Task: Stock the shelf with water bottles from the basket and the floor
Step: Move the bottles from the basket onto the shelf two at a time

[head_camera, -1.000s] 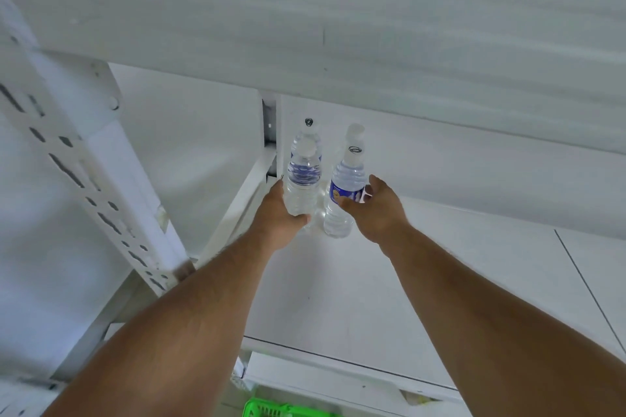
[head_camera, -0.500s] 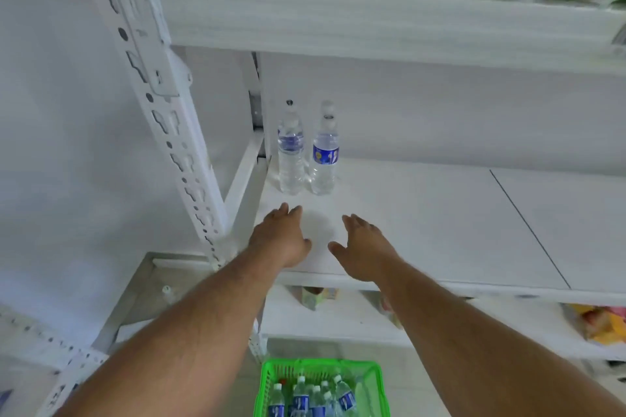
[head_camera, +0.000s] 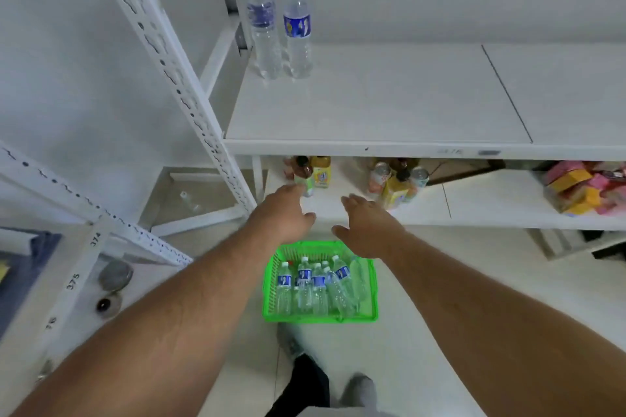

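Both hands withdrawn from shelf (head_camera: 372, 105), left hand (head_camera: 283, 213) and right hand (head_camera: 367, 230) empty, fingers apparently relaxed, above basket (head_camera: 271, 284), two bottles (head_camera: 281, 24) at shelf's back-left corner

Two clear plastic water bottles (head_camera: 281, 24) upright, side by side, back-left corner of white shelf (head_camera: 389, 101). Left hand (head_camera: 283, 213) and right hand (head_camera: 367, 227) empty, fingers extended, above green plastic basket (head_camera: 271, 281) of bottles on floor.

Shop (stocked shelving (head_camera: 372, 145), basket (head_camera: 374, 298))
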### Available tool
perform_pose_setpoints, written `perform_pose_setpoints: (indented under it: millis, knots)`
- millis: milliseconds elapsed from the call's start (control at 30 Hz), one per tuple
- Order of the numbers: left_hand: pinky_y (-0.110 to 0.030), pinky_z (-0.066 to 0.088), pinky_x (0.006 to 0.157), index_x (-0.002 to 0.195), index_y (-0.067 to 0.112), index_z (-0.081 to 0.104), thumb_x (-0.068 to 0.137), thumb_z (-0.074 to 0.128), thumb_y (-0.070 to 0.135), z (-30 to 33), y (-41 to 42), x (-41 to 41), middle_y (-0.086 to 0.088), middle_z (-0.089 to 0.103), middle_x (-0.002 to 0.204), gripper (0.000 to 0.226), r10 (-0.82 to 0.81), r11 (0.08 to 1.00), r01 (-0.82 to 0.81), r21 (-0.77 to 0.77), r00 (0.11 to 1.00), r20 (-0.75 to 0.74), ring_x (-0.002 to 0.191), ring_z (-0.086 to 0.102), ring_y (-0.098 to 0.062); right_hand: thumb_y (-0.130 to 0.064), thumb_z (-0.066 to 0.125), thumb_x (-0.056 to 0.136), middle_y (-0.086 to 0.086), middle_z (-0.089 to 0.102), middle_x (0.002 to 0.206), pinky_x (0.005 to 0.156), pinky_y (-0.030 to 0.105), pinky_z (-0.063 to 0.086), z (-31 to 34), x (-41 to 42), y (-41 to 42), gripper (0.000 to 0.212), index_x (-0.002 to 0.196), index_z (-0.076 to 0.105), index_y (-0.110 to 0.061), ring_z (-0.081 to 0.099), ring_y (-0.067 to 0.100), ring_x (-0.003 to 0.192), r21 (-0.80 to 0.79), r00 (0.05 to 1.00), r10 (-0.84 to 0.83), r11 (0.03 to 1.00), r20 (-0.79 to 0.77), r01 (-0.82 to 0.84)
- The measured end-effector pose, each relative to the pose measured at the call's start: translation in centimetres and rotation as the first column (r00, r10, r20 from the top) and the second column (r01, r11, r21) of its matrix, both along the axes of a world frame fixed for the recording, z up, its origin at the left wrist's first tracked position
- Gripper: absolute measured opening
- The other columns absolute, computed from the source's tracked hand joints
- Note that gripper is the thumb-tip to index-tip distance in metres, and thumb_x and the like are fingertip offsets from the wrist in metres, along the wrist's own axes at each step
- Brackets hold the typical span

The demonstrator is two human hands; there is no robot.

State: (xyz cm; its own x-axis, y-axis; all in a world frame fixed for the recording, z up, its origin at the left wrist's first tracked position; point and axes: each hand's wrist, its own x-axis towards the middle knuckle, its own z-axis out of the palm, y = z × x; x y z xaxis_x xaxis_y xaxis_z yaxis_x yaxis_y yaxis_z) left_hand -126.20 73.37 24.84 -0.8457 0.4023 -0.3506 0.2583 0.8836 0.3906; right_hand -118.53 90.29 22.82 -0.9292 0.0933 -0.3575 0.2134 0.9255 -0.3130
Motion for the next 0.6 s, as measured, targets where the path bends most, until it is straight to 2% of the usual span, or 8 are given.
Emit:
perform_pose_setpoints:
  millis: [167, 333, 400, 533, 600]
  knots:
    - [-0.038, 0.046, 0.102, 0.149, 0.024, 0.033, 0.083, 0.065, 0.044, -4.0, 0.3, 5.6, -0.006, 0.042, 0.151, 0.075, 0.036, 0.999, -0.04, 0.015, 0.979, 0.203, 0.126, 0.052, -0.027, -0.049, 0.05, 0.095, 0.013, 0.03, 0.158, 0.115, 0.039, 0.03, -2.8, 5.7, 1.1, 0.075, 0.153, 0.024, -0.009, 0.034, 0.031, 0.141, -0.033, 0.989, -0.076, 0.996, 0.127, 0.081]
    - [-0.035, 0.045, 0.1, 0.152, 0.02, 0.028, 0.087, 0.064, 0.043, -7.0, -0.8, 7.1, -0.009, 0.037, 0.154, 0.078, 0.086, 0.996, -0.091, 0.001, 0.946, 0.313, 0.128, 0.05, -0.027, -0.048, 0.052, 0.094, 0.014, 0.04, 0.151, 0.108, 0.037, 0.036, -5.0, 7.5, 1.5, 0.07, 0.149, 0.031, -0.009, 0.042, 0.033, 0.135, -0.019, 0.963, -0.168, 0.984, 0.21, 0.176]
    - [-0.032, 0.044, 0.099, 0.151, 0.019, 0.031, 0.087, 0.064, 0.043, -8.1, -1.6, 6.9, -0.008, 0.04, 0.152, 0.076, 0.099, 0.994, -0.106, 0.002, 0.934, 0.344, 0.126, 0.052, -0.027, -0.048, 0.051, 0.094, 0.014, 0.042, 0.148, 0.107, 0.036, 0.037, -6.0, 7.5, 1.1, 0.068, 0.148, 0.033, -0.01, 0.044, 0.032, 0.133, -0.013, 0.949, -0.203, 0.977, 0.24, 0.213]
    - [-0.026, 0.042, 0.083, 0.142, 0.018, 0.041, 0.088, 0.064, 0.041, -10.5, -3.9, 5.6, -0.01, 0.053, 0.138, 0.064, 0.137, 0.987, -0.158, 0.011, 0.892, 0.431, 0.115, 0.057, -0.026, -0.049, 0.05, 0.095, 0.014, 0.04, 0.15, 0.109, 0.036, 0.036, -8.3, 6.6, -0.7, 0.07, 0.15, 0.03, -0.009, 0.04, 0.03, 0.136, -0.015, 0.911, -0.252, 0.962, 0.326, 0.272]
    - [-0.025, 0.04, 0.083, 0.14, 0.018, 0.043, 0.088, 0.063, 0.041, -12.0, -5.2, 4.6, -0.01, 0.054, 0.137, 0.061, 0.158, 0.983, -0.183, 0.009, 0.869, 0.469, 0.117, 0.056, -0.026, -0.05, 0.05, 0.095, 0.014, 0.04, 0.15, 0.109, 0.036, 0.036, -9.3, 6.0, -1.7, 0.071, 0.15, 0.031, -0.009, 0.04, 0.03, 0.137, -0.002, 0.888, -0.284, 0.952, 0.362, 0.306]
